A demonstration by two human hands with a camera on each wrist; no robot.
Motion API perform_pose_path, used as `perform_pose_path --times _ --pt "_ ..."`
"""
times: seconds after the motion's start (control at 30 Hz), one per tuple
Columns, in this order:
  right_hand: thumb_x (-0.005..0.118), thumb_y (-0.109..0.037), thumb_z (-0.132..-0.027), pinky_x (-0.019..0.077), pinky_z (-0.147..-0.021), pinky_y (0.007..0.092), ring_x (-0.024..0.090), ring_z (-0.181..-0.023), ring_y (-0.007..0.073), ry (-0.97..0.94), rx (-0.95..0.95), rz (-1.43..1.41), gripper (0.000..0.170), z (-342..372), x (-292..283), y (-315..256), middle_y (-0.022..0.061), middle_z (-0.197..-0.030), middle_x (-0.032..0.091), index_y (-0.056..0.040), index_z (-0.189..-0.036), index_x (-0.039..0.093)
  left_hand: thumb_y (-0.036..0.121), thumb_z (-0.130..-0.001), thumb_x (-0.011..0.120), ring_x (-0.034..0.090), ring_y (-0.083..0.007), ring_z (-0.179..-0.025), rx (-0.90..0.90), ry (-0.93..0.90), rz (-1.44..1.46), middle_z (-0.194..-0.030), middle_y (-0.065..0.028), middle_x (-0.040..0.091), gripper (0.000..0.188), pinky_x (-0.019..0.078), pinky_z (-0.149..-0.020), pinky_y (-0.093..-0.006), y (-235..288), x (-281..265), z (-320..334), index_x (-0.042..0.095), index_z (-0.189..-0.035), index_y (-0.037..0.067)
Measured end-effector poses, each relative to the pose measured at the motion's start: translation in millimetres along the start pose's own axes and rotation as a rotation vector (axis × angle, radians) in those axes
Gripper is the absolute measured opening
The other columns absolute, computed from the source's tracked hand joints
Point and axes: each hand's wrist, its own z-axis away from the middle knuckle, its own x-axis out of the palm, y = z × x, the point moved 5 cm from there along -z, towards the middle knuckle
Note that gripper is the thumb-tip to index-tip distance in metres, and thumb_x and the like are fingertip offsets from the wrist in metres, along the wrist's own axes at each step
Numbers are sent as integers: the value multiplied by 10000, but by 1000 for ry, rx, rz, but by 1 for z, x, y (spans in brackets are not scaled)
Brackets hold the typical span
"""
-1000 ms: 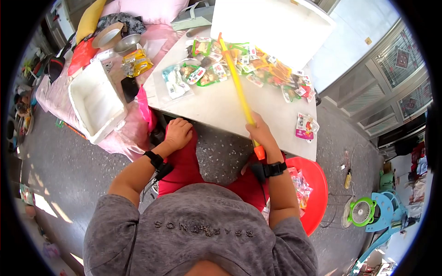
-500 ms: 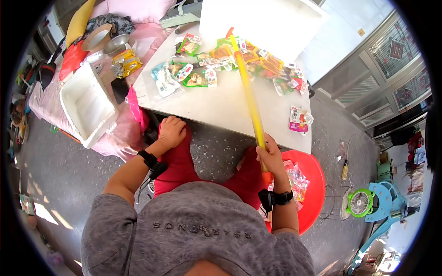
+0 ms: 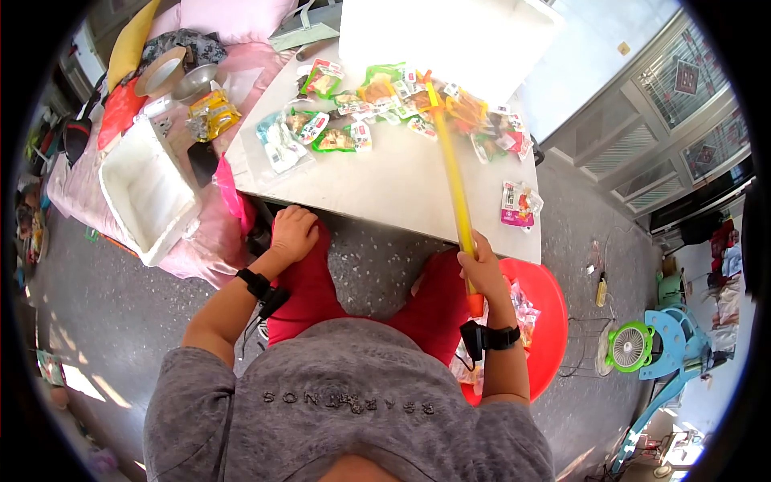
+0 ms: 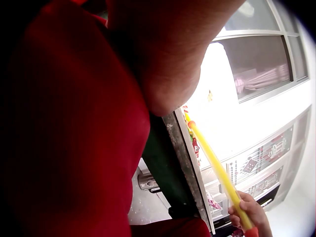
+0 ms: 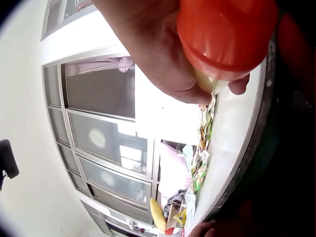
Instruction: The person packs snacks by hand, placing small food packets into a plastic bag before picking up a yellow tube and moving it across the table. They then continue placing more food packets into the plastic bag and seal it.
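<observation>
My right hand (image 3: pixel 484 269) grips a long yellow stick (image 3: pixel 455 189) near its lower end, just above the orange end cap (image 3: pixel 475 305). From there the stick slants up across the table, its orange tip overlapping a pile of snack packets (image 3: pixel 405 95) in the head view. In the right wrist view, the orange cap (image 5: pixel 227 37) is large in front of the curled fingers. My left hand (image 3: pixel 295 233) rests on my left thigh, by the table's front edge, holding nothing. One purple and white packet (image 3: pixel 520 204) lies apart at the table's right side.
A white foam box (image 3: pixel 148 193) sits on the bed at left, near metal bowls (image 3: pixel 195 83). Behind the packets stands a white foam panel (image 3: pixel 442 36). A red basin (image 3: pixel 550 321) with packets is beside my right arm. A green fan (image 3: pixel 630 348) stands further right.
My right hand has come back toward my body and to the right, drawing the stick with it. Its tip has shifted rightward over the packets. My left hand has stayed on my thigh.
</observation>
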Motion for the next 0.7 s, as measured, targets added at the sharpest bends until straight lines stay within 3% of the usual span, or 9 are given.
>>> perform_pose_path --times 0.33,0.5,0.7 --pt "509 -10 -745 397 -474 194 472 -540 70 -65 -15 -365 539 71 -5 31 3 -742 484 -29 -1232 279 154 -613 564 473 -221 -841 22 23 -18 -816 -48 541 171 351 -730 -356 5 2 -2 547 -770 89" --pt "469 11 -762 406 -440 230 489 -486 107 9 -133 -462 526 55 -21 15 47 -648 501 -53 -1238 254 159 -616 563 475 -220 -855 10 4 -37 -831 -50 544 174 350 -740 -357 3 2 0 546 -775 90" --pt "470 -5 -756 396 -429 213 480 -493 89 289 -36 -432 489 48 -35 28 40 -666 492 -33 -1208 288 158 -618 562 475 -222 -858 1 23 -29 -833 -51 545 168 350 -743 -357 3 -1 1 548 -771 89"
